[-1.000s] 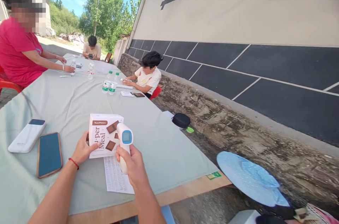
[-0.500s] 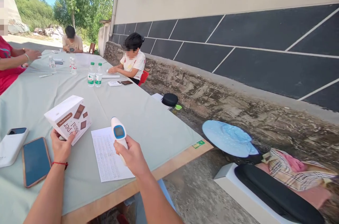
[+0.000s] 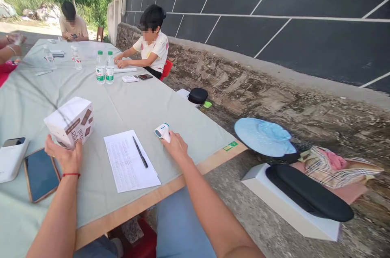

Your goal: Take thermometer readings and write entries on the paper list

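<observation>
Since half a second ago, the white thermometer [image 3: 162,131] has moved to the right, away from the paper [image 3: 123,168], and tipped over. A black pen [image 3: 140,152] shows on the paper now, where the arm and thermometer were close by before. The right hand [image 3: 177,146] is closed around the thermometer's handle, low over the table [image 3: 179,107]; I can't tell if the thermometer touches the cloth. The left hand [image 3: 65,158] holds a white box [image 3: 70,124] with brown chocolate squares on it. Its thumb is on the front, and the box leans over, left of the paper. A red string [image 3: 71,174] goes around that wrist. Just beside the left hand lies a big phone [image 3: 41,174], and next to that is a chunky white gadget [image 3: 12,162]. Farther up, two water bottles [image 3: 105,70] with green caps stand side by side. Near them sits a person in a white shirt [image 3: 157,48], both hands on the table. Off to the right lies a floppy blue hat [image 3: 263,136].
</observation>
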Demonstrator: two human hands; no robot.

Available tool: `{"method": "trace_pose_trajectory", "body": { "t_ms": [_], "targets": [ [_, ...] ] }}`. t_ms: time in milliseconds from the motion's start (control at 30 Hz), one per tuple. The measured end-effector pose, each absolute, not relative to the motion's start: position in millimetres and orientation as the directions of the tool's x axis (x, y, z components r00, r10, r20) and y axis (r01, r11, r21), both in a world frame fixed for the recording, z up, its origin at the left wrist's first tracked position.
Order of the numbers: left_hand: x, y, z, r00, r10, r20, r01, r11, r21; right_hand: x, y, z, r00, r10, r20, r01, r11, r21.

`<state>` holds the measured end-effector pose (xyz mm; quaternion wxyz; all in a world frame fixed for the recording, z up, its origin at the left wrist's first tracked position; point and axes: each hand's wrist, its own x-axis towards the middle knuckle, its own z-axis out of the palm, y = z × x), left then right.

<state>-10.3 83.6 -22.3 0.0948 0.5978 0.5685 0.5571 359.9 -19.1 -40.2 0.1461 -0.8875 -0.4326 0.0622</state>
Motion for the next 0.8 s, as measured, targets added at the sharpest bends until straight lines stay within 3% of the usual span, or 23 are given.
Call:
{"method": "trace_pose_trajectory", "body": {
  "t_ms": [100,167,233,300,400,533,633,733,800],
  "targets": [
    [-4,75,-20,-0.281,0.576,0.767,0.708,-0.416,0.571,365,-19,-45,0.612,0.790,0.044,0.764,-0.576,-0.289],
    [2,69,-20,-0.225,0.501,0.836,0.740,-0.470,0.481,359,-20,-47,0.600,0.787,0.146,0.787,-0.546,-0.288],
    [7,64,-21,-0.189,0.502,0.844,0.731,-0.502,0.463,345,-19,-46,0.536,0.803,0.259,0.831,-0.448,-0.331],
    [12,59,-22,-0.155,0.544,0.824,0.703,-0.525,0.479,325,-15,-43,0.435,0.856,0.279,0.853,-0.293,-0.432],
    [19,53,-20,0.018,0.602,0.799,0.678,-0.594,0.432,293,-5,-37,0.304,0.945,0.124,0.801,-0.183,-0.571],
    [26,44,-15,0.356,0.647,0.674,0.611,-0.707,0.356,274,3,-36,0.264,0.963,0.049,0.779,-0.183,-0.599],
    [33,39,-14,0.558,0.679,0.476,0.548,-0.733,0.403,279,1,-42,0.289,0.949,0.126,0.611,-0.081,-0.788],
    [39,36,-19,0.697,0.656,0.288,0.500,-0.733,0.461,284,-3,-47,0.369,0.920,0.129,0.253,0.034,-0.967],
    [42,35,-24,0.739,0.636,0.223,0.479,-0.728,0.490,283,-3,-47,0.373,0.923,0.096,0.015,0.097,-0.995]
  ]
}}
